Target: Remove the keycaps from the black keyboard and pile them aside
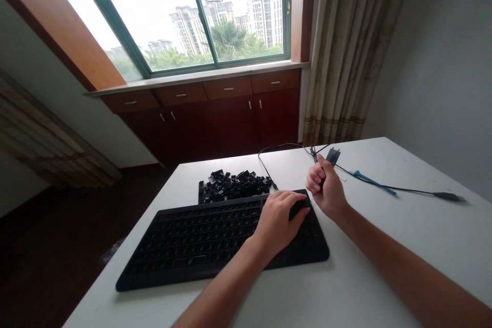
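Note:
A black keyboard (184, 233) lies on the white table, most of its keycaps off and the sockets showing. Across its right-hand end rests my left hand (274, 218), thumb and forefinger apart on either side of a few dark keys. My right hand (326, 187) is closed in a fist just beyond the keyboard's right end, around a dark keycap puller (333, 156). The puller's flared grey end sticks up past the thumb, and thin wire shows near its lower end. Behind the keyboard is a heap of loose black keycaps (234, 184).
A black cable (400, 189) with a plug (449, 197) runs over the right side of the white table (384, 236). Blue ties (374, 182) lie along it. Bundled cable sits at the table's far edge. Beyond stand red-brown cabinets (215, 123) under a window.

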Available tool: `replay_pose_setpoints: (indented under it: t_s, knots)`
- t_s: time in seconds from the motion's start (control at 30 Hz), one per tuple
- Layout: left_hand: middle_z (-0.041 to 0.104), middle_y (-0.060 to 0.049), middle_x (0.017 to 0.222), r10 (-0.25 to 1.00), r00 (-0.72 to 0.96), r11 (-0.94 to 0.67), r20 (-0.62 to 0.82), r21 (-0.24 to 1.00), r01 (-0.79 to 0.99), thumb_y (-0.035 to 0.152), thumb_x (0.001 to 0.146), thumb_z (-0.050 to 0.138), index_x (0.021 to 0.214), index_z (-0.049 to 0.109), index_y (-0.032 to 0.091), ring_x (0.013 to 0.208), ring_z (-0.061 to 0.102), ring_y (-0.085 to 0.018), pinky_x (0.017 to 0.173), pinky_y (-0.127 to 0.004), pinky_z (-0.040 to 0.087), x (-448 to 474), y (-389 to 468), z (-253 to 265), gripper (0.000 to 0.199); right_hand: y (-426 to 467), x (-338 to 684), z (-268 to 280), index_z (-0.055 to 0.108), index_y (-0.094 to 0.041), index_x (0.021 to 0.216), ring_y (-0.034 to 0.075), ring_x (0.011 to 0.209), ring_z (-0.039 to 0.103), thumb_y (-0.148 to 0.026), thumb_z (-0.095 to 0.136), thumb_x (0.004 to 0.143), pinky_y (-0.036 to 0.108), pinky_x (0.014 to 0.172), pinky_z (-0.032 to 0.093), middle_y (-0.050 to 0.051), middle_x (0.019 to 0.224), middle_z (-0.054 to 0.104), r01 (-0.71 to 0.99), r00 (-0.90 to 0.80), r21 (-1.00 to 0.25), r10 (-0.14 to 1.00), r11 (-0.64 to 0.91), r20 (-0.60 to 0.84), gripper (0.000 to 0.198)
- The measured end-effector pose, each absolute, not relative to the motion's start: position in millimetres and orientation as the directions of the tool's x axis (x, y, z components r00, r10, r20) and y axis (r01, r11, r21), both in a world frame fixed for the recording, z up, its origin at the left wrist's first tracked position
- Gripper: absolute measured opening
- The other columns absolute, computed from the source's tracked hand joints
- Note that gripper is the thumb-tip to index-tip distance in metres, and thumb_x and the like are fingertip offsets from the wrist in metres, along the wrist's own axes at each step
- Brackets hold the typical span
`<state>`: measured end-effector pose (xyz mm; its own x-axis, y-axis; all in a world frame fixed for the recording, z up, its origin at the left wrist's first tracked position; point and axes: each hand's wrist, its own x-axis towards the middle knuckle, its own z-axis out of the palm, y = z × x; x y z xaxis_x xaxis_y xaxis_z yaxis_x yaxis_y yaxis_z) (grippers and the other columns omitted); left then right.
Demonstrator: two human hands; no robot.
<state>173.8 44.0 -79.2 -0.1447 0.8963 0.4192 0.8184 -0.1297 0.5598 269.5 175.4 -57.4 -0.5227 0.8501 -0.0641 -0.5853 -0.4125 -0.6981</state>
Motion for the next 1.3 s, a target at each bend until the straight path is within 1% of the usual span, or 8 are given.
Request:
replay_pose_setpoints:
  t_s: [0.23, 0.53, 0.77, 0.87, 0.97, 1.1, 1.2, 1.3]
  knots:
    - [0.073, -0.006, 0.120, 0.897, -0.193, -0.088, 0.397, 0.591, 0.802, 0.023, 0.090, 0.071, 0.117, 0.069, 0.024, 0.113, 0.066, -0.026, 0.106, -0.046, 0.048, 178.9, 44.8, -80.8, 0.027, 170.5, 261.8, -63.1, 0.030, -0.023, 0.052, 0.005, 0.036, 0.020, -0.052, 0.076, 0.082, 0.021, 0.031, 0.017, -0.011, 0.044, 0.026, -0.554, -0.462, -0.761, 0.885, -0.338, -0.056, 0.062]
    - [0.073, -0.004, 0.118, 0.892, -0.213, -0.063, 0.398, 0.578, 0.814, 0.022, 0.086, 0.071, 0.116, 0.069, 0.024, 0.111, 0.065, -0.026, 0.103, -0.045, 0.048, 183.1, 45.8, -80.7, 0.030, 165.3, 262.7, -61.1, 0.030, -0.022, 0.050, 0.004, 0.036, 0.022, -0.051, 0.077, 0.082, 0.020, 0.032, 0.017, -0.010, 0.044, 0.027, -0.485, -0.518, -0.815, 0.855, -0.318, -0.026, 0.063]
    - [0.073, -0.005, 0.118, 0.894, -0.212, -0.065, 0.395, 0.583, 0.810, 0.022, 0.084, 0.070, 0.113, 0.071, 0.024, 0.112, 0.065, -0.027, 0.104, -0.046, 0.049, 185.1, 44.3, -76.2, 0.029, 157.4, 260.6, -65.8, 0.035, -0.023, 0.052, 0.006, 0.037, 0.029, -0.057, 0.073, 0.085, 0.022, 0.034, 0.022, -0.008, 0.044, 0.032, -0.334, -0.411, -0.933, 0.911, -0.132, 0.018, 0.060]
    - [0.072, -0.005, 0.119, 0.897, -0.197, -0.072, 0.396, 0.571, 0.818, 0.022, 0.085, 0.068, 0.110, 0.072, 0.024, 0.113, 0.064, -0.027, 0.106, -0.047, 0.048, 185.7, 44.1, -75.7, 0.025, 156.7, 261.8, -66.6, 0.036, -0.023, 0.051, 0.007, 0.038, 0.029, -0.058, 0.072, 0.085, 0.023, 0.035, 0.023, -0.007, 0.044, 0.033, -0.270, -0.463, -0.955, 0.886, -0.121, 0.019, 0.061]
    - [0.072, -0.004, 0.118, 0.899, -0.190, -0.074, 0.394, 0.565, 0.822, 0.021, 0.085, 0.068, 0.109, 0.072, 0.024, 0.113, 0.063, -0.027, 0.106, -0.047, 0.048, 185.4, 44.2, -76.8, 0.025, 155.7, 263.7, -68.9, 0.036, -0.022, 0.048, 0.007, 0.039, 0.029, -0.062, 0.069, 0.087, 0.024, 0.037, 0.023, -0.006, 0.042, 0.034, -0.262, -0.539, -0.964, 0.837, -0.055, 0.098, 0.064]
    - [0.071, -0.006, 0.119, 0.901, -0.200, -0.060, 0.385, 0.566, 0.822, 0.021, 0.083, 0.069, 0.109, 0.071, 0.022, 0.114, 0.062, -0.029, 0.105, -0.048, 0.048, 184.9, 44.5, -78.2, 0.026, 149.7, 264.7, -73.9, 0.043, -0.021, 0.049, 0.010, 0.044, 0.038, -0.062, 0.065, 0.090, 0.025, 0.042, 0.031, -0.003, 0.045, 0.041, -0.251, -0.476, -0.955, 0.839, 0.159, 0.265, 0.062]
    - [0.071, -0.006, 0.118, 0.900, -0.206, -0.057, 0.384, 0.572, 0.818, 0.021, 0.083, 0.070, 0.108, 0.070, 0.022, 0.113, 0.063, -0.028, 0.105, -0.047, 0.048, 184.9, 44.7, -78.2, 0.025, 147.9, 262.9, -75.9, 0.040, -0.022, 0.051, 0.009, 0.044, 0.036, -0.062, 0.064, 0.091, 0.025, 0.042, 0.029, -0.004, 0.047, 0.038, -0.280, -0.417, -0.951, 0.876, 0.132, 0.244, 0.062]
    - [0.071, -0.006, 0.118, 0.899, -0.214, -0.052, 0.381, 0.580, 0.813, 0.022, 0.083, 0.071, 0.109, 0.070, 0.022, 0.113, 0.063, -0.028, 0.105, -0.047, 0.047, 184.8, 44.8, -78.2, 0.026, 153.3, 261.0, -74.0, 0.037, -0.022, 0.051, 0.008, 0.041, 0.032, -0.063, 0.065, 0.090, 0.024, 0.039, 0.026, -0.006, 0.046, 0.034, -0.343, -0.477, -0.939, 0.865, -0.021, 0.155, 0.063]
